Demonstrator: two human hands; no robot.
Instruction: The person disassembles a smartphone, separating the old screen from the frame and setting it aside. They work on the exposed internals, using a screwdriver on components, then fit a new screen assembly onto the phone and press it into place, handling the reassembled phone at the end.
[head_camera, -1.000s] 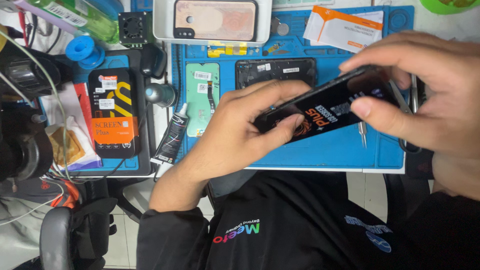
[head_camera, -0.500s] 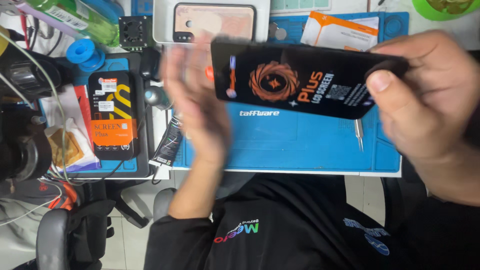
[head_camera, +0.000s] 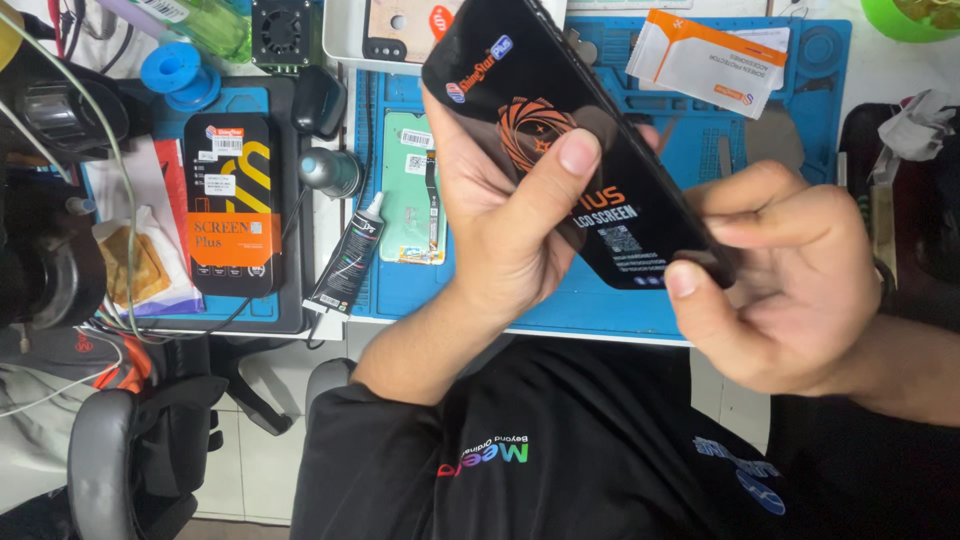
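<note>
while the blue work mat (head_camera: 600, 300) covers most of the desk (head_camera: 860, 60), you hold a black phone screen (head_camera: 560, 130) tilted above it. your left hand (head_camera: 500, 220) cradles the screen from below, fingers clamped on it, thumb (head_camera: 560, 170) pressed across its printed film. your right hand (head_camera: 780, 280) pinches the screen's lower corner, fingers closed on that edge. left of the mat lies a black and orange box (head_camera: 232, 205), with a small black glue tube (head_camera: 345, 255) just beside the mat's edge.
</note>
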